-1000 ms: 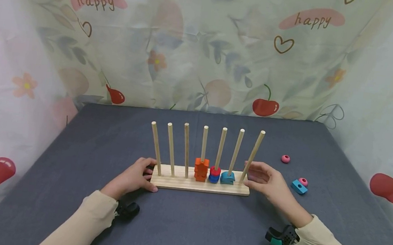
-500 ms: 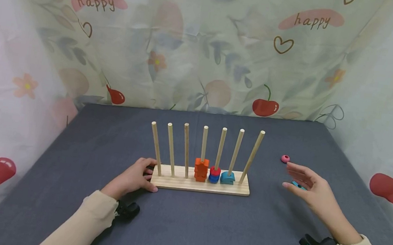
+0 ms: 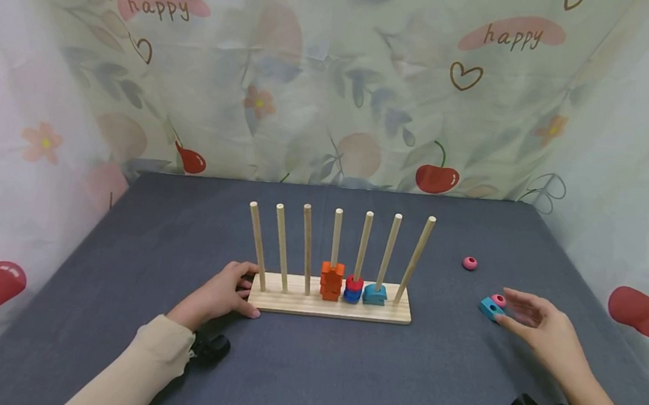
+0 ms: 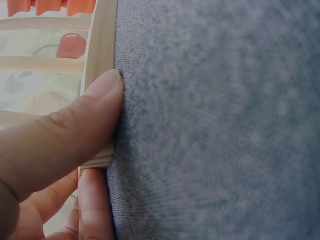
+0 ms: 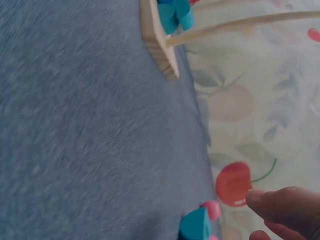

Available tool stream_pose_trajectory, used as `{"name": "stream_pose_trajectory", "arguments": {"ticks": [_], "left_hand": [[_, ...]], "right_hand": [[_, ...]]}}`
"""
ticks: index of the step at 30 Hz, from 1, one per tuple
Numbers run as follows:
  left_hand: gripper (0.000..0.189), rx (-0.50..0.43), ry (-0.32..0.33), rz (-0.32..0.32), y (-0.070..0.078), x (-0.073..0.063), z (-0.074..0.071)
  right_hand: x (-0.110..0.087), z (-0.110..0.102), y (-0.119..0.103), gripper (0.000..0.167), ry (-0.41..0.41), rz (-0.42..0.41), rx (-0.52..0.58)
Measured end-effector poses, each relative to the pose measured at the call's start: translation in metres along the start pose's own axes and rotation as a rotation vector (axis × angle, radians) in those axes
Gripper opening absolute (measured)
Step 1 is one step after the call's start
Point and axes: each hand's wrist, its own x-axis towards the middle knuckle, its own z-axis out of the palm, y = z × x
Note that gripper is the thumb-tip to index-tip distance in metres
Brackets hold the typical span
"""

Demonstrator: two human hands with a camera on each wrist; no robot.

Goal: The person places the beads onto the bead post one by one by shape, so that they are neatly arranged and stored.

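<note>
The wooden peg board (image 3: 329, 306) has a row of several upright pegs. My left hand (image 3: 225, 290) grips its left end. In the left wrist view the thumb (image 4: 102, 92) lies along the board's front edge, with other fingers at its end. Orange pieces (image 3: 331, 282) are stacked on the middle peg. To their right sit a red ring (image 3: 354, 282) over a blue ring (image 3: 352, 296), then light-blue pieces (image 3: 375, 294). My right hand (image 3: 545, 331) is beside a light-blue block (image 3: 490, 308) and a pink bead (image 3: 498, 300), thumb and fingers apart, thumb tip close by the block.
A second pink bead (image 3: 469, 263) lies farther back on the dark cloth-covered table (image 3: 341, 382). A printed curtain (image 3: 335, 98) hangs behind the table and along both sides.
My right hand has left the board's right end and moved right, then down beside the light-blue block. My left hand has stayed on the board.
</note>
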Motion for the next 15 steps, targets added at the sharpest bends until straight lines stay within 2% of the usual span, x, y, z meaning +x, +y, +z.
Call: {"name": "stream_pose_trajectory", "arguments": {"ticks": [8,15], "left_hand": [[0.082,0.009,0.003,-0.005,0.0,0.0,0.001],[0.082,0.003,0.004,-0.008,0.002,-0.001,-0.001]], "right_hand": [[0.003,0.006,0.013,0.062,-0.014,0.037,-0.05],[0.005,0.012,0.017,0.057,-0.004,0.028,-0.038]]}}
